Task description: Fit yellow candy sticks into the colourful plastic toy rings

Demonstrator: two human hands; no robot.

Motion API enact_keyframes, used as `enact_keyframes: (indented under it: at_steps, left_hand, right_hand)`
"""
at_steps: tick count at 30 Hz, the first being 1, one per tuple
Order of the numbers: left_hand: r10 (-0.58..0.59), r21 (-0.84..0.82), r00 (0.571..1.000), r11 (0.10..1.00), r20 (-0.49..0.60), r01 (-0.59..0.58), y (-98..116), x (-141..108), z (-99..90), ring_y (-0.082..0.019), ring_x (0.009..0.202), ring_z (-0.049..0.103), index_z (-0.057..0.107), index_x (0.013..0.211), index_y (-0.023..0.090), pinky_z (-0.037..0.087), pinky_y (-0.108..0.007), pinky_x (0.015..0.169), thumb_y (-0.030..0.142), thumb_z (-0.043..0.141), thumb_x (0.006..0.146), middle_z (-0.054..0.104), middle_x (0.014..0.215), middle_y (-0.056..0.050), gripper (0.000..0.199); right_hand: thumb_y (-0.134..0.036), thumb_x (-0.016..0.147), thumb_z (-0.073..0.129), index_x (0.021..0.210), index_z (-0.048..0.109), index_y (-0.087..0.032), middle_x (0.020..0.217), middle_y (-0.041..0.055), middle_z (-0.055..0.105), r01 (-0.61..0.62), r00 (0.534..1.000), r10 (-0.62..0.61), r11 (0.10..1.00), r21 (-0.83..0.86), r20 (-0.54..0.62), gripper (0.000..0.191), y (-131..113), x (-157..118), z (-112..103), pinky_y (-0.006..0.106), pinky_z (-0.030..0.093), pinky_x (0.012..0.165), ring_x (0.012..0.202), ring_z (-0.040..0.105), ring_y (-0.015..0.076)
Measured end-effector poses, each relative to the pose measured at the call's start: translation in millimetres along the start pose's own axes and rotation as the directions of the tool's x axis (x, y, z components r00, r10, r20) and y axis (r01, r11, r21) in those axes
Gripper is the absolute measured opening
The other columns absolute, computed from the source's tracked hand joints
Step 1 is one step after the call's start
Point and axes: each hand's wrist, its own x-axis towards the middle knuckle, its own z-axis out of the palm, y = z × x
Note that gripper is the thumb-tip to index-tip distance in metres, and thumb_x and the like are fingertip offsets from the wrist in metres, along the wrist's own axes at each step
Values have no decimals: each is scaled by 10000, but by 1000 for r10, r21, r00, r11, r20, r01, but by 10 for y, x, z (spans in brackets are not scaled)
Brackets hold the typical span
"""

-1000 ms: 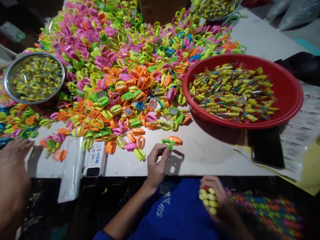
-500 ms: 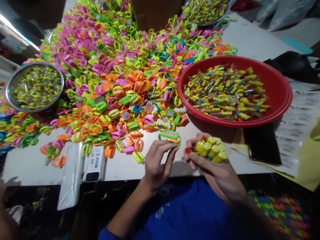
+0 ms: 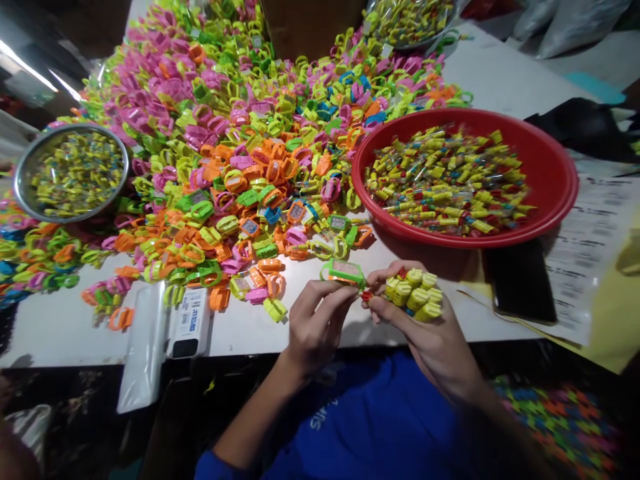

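As a person's left hand [image 3: 317, 327] pinches a green plastic ring [image 3: 345, 272] between thumb and fingertips, the right hand [image 3: 425, 327] curls closed around a bunch of yellow-capped tubes [image 3: 414, 295], a small red tip [image 3: 367, 295] poking out just at the ring's edge, above a white worktable [image 3: 500, 60]. Beside the hands, a red plastic basin [image 3: 563, 170] brims with more such tubes, while a steel bowl [image 3: 70, 127] at far left holds yellow wrapped pieces. A heap of pink, orange, green and yellow rings [image 3: 215, 133] spreads across the table. A black smartphone [image 3: 520, 280] lies on printed sheets [image 3: 585, 267] near the basin, and a white labelled pack [image 3: 187, 320] sits at the table's front edge. A blue shirt [image 3: 360, 413] shows below the hands.
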Motion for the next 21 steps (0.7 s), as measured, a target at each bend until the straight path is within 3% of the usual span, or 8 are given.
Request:
enact_keyframes:
  at_steps: [8, 13, 21]
  left_hand:
    - [41, 38, 999, 998, 20, -42, -33, -56, -6, -169, 930, 725, 709, 1233, 189, 622, -296, 825, 97, 671, 1019, 751, 1032, -58, 237]
    - [112, 23, 992, 993, 65, -114, -122, -113, -38, -182, 923, 717, 696, 1280, 188, 615, -310, 814, 93, 640, 1025, 764, 1061, -75, 277]
    - [189, 16, 977, 981, 104, -191, -300, -293, 4, -189, 880, 673, 699, 1294, 127, 588, -308, 779, 100, 609, 1031, 764, 1072, -123, 279]
  right_hand:
    - [-340, 877, 875, 1089, 602, -269, 1184, 22, 742, 13, 1000, -14, 993, -116, -10, 352, 1, -18, -21, 297, 612, 828, 857, 712, 148]
    - [-365, 866, 886, 1094, 629, -261, 1082, 11, 752, -43, 997, 52, 987, -153, 53, 359, 62, 24, -95, 306, 600, 891, 957, 726, 182]
    - [-278, 840, 918, 1079, 654, -261, 1025, -36, 699, -124, 990, 123, 992, 19, 68, 357, 317, 12, -156, 220, 536, 808, 924, 671, 129]
